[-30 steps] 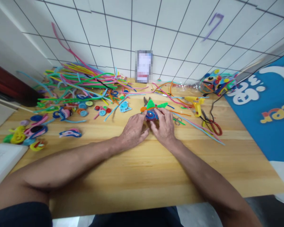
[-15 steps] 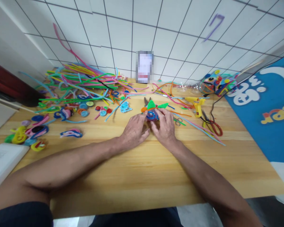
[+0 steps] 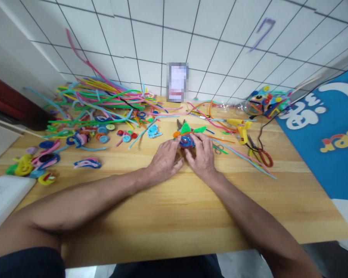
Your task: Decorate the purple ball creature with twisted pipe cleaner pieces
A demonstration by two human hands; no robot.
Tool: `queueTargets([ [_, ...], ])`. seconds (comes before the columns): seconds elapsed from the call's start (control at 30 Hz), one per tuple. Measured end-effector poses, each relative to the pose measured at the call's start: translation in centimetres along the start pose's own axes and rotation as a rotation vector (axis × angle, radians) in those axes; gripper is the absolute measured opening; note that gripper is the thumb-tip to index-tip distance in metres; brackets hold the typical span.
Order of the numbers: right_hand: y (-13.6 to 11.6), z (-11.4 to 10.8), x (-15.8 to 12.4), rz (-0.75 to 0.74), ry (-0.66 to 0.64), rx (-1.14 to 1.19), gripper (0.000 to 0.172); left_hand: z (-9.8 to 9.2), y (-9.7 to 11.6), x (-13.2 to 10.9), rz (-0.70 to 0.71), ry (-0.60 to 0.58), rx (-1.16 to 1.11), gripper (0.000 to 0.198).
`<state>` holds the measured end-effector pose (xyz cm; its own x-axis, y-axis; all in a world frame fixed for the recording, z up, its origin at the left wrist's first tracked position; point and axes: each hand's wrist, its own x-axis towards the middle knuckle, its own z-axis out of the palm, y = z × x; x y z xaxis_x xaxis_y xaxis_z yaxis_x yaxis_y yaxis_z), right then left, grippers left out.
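Between my two hands, on the wooden table (image 3: 174, 216), sits a small pipe-cleaner craft piece (image 3: 186, 141) with a clear, shiny round body, blue and purple coils, an orange coil at its left and green leaf-shaped parts on top. My left hand (image 3: 166, 160) has its fingertips against the left side of the piece. From the right, my right hand (image 3: 201, 154) grips it with bent fingers, thumb at the near side. Just behind the piece, dark pliers (image 3: 180, 124) show in part. A light-blue coiled pipe cleaner (image 3: 154, 131) lies to the left of it.
A heap of pipe cleaners (image 3: 104, 96) and several coiled pieces fill the left side. At right lie a yellow glue gun (image 3: 239, 129) with its cord, red-handled scissors (image 3: 265, 156) and small scissors (image 3: 219, 149). A phone (image 3: 177, 82) leans on the tiled wall.
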<state>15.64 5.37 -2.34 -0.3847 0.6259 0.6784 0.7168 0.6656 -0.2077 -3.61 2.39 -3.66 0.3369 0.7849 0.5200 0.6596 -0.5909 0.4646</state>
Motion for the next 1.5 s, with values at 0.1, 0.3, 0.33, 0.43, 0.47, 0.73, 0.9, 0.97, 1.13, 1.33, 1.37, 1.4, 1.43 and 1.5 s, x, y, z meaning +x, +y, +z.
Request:
queueTargets([
  [0.1, 0.01, 0.00, -0.01, -0.005, 0.003, 0.000, 0.063, 0.01, 0.00, 0.01, 0.002, 0.002, 0.002, 0.074],
  [0.3, -0.13, -0.05, 0.15, -0.023, 0.022, -0.014, 0.061, 0.08, -0.02, -0.01, 0.017, 0.012, 0.015, 0.073],
  [0.33, -0.14, -0.05, 0.16, -0.026, 0.027, -0.017, 0.060, 0.09, -0.02, -0.01, 0.020, 0.013, 0.015, 0.072],
  [0.43, -0.12, -0.04, 0.15, -0.021, 0.023, -0.025, 0.060, 0.13, -0.04, -0.03, 0.021, 0.019, 0.012, 0.072],
  [0.47, -0.11, -0.03, 0.13, -0.018, 0.019, -0.025, 0.061, 0.14, -0.04, -0.03, 0.019, 0.019, 0.011, 0.072],
  [0.73, -0.13, 0.05, 0.15, -0.031, 0.045, -0.014, 0.059, 0.03, 0.02, 0.00, 0.020, 0.016, 0.009, 0.072],
  [0.9, -0.18, -0.06, 0.23, -0.042, 0.046, -0.027, 0.056, 0.00, 0.06, 0.03, 0.038, 0.027, 0.021, 0.071],
  [0.97, -0.15, -0.06, 0.20, -0.040, 0.042, -0.027, 0.056, 0.02, 0.08, 0.04, 0.039, 0.032, 0.029, 0.071],
  [1.13, -0.07, 0.02, 0.11, -0.021, 0.027, -0.020, 0.059, 0.13, 0.06, 0.01, 0.035, 0.038, 0.029, 0.072],
  [1.33, -0.08, -0.05, 0.12, -0.027, 0.018, -0.023, 0.060, 0.11, 0.03, -0.03, 0.045, 0.045, 0.040, 0.071],
  [1.37, -0.09, -0.06, 0.12, -0.024, 0.013, -0.024, 0.060, 0.10, 0.04, -0.03, 0.046, 0.048, 0.040, 0.071],
  [1.4, -0.09, -0.07, 0.12, -0.022, 0.010, -0.024, 0.061, 0.09, 0.04, -0.03, 0.045, 0.049, 0.040, 0.070],
  [1.43, -0.09, -0.07, 0.12, -0.021, 0.009, -0.023, 0.060, 0.08, 0.05, -0.03, 0.044, 0.048, 0.040, 0.070],
  [1.5, -0.08, -0.06, 0.11, -0.024, 0.013, -0.019, 0.060, 0.05, 0.07, -0.01, 0.040, 0.042, 0.036, 0.072],
])
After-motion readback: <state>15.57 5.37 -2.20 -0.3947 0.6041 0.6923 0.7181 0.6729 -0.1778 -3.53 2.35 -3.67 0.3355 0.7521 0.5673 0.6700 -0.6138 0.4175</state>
